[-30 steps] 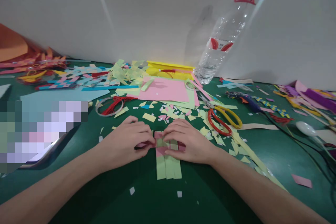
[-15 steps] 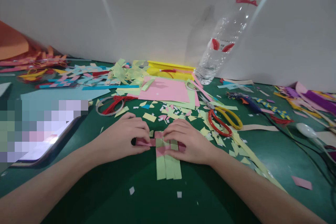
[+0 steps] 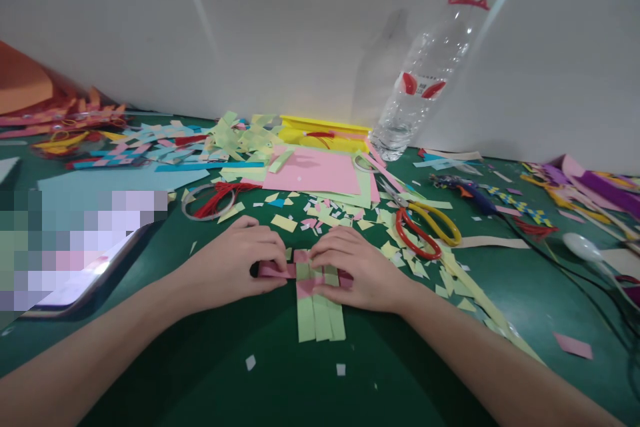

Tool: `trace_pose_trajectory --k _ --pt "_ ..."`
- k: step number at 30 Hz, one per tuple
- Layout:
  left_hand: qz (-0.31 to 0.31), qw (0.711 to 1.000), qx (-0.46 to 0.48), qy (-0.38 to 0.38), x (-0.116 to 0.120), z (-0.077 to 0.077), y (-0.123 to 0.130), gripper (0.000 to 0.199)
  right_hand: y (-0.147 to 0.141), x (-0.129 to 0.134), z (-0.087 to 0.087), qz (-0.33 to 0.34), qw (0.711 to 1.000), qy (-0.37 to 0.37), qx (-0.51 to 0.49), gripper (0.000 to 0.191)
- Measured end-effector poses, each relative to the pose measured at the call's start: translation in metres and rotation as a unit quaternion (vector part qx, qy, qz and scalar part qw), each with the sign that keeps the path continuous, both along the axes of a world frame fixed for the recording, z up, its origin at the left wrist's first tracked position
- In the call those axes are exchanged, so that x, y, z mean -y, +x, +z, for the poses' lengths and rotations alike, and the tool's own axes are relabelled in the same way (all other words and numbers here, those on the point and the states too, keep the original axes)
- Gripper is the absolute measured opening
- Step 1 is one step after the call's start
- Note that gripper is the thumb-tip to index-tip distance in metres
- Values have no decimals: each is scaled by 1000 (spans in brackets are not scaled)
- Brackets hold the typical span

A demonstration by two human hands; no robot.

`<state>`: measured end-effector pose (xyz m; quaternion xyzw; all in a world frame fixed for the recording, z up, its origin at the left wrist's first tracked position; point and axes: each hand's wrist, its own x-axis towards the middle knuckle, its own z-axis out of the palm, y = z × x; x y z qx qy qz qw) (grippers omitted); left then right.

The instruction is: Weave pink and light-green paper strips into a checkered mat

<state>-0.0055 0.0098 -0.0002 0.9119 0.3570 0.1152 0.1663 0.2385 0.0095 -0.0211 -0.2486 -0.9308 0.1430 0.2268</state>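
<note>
A small woven piece of light green strips [image 3: 321, 319] crossed by pink strips lies on the green table, its green ends hanging toward me. My left hand [image 3: 247, 258] pinches the left end of a pink strip [image 3: 277, 269] between thumb and fingers. On the right side of the weave rests my right hand [image 3: 353, 269], its thumb and fingertips closed on the green strips. Its fingers cover part of the weave, and a pink end shows under the palm.
Scissors [image 3: 425, 223] with red and yellow handles lie right of centre among paper scraps. Behind them leans a plastic bottle [image 3: 425, 80]. Pink paper [image 3: 315, 171] lies at the back, a phone [image 3: 95, 267] at the left, a white spoon [image 3: 584, 247] at the right.
</note>
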Motion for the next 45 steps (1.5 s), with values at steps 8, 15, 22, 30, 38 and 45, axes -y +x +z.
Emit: trace_pose_trajectory --k 8,15,22,30,38,45 --pt "10 1000 -10 0 2 2 1 14 0 0 2 1 1000 -3 0 21" --pt "-2 1000 18 -2 2 1 3 12 0 -1 0 5 1000 1 -6 20" --pt "-9 1000 18 -4 3 0 2 11 0 -1 -1 5 1000 -1 -15 21" --pt "-7 999 31 7 3 3 4 15 -1 -1 0 8 1000 5 -17 20" --pt "-25 999 23 20 3 -2 4 9 -1 -1 -1 8 1000 1 -22 21" --pt "-36 998 34 39 3 -7 4 11 -1 -1 0 8 1000 1 -14 21"
